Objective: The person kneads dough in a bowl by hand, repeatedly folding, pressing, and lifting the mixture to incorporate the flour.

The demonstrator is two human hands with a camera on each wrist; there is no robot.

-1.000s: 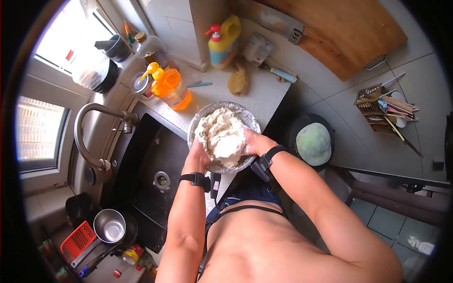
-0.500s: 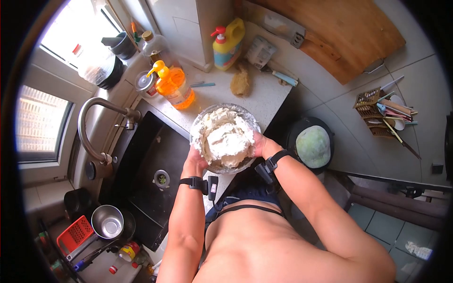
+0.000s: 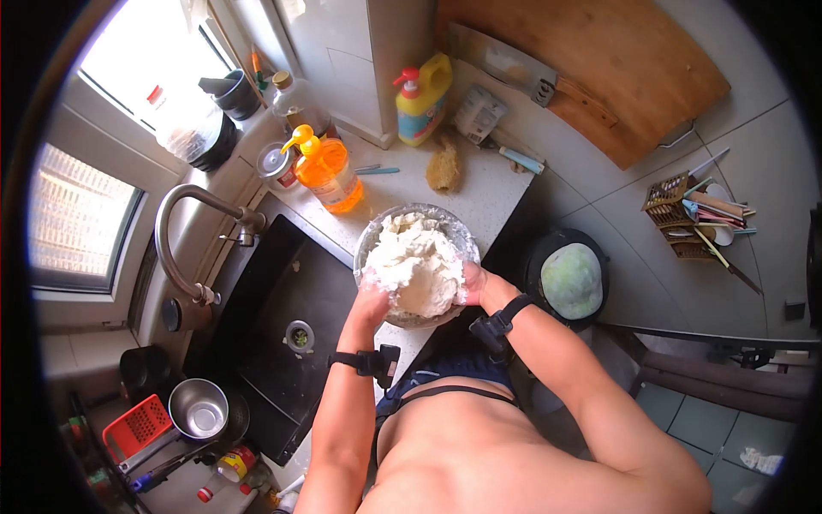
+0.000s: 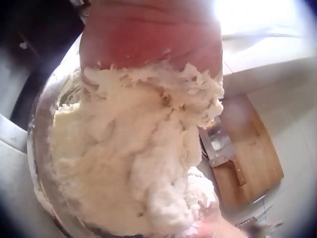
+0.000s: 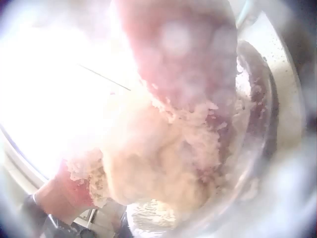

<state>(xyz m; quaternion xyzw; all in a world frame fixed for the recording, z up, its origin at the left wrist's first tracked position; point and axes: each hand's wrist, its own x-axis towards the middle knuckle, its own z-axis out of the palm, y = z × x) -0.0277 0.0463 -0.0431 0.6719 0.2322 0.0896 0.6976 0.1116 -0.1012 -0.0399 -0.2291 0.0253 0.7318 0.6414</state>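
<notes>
A big lump of rough, sticky white dough [image 3: 419, 265] fills a round metal bowl [image 3: 467, 242], whose inner wall is smeared with flour and dough. My left hand [image 3: 372, 300] grips the dough at its near left side. On the right side my right hand [image 3: 473, 281] grips it too, opposite the left. In the left wrist view, dough [image 4: 124, 148] covers the fingers of the left hand [image 4: 151, 37]. Bits of dough cling to the right hand [image 5: 183, 54] in the right wrist view, where glare washes out much of the picture.
The bowl sits at the counter's [image 3: 492, 206] front edge, beside a black sink [image 3: 282, 274] with a tap [image 3: 171, 231]. Behind it stand an orange pump bottle [image 3: 330, 176], a loofah [image 3: 443, 170] and a yellow bottle [image 3: 419, 103]. A wax gourd [image 3: 571, 280] lies at right.
Both hands have worked the dough, and its lump has changed shape, with a smoother face now toward me. My left hand has come further in over the bowl's near left side.
</notes>
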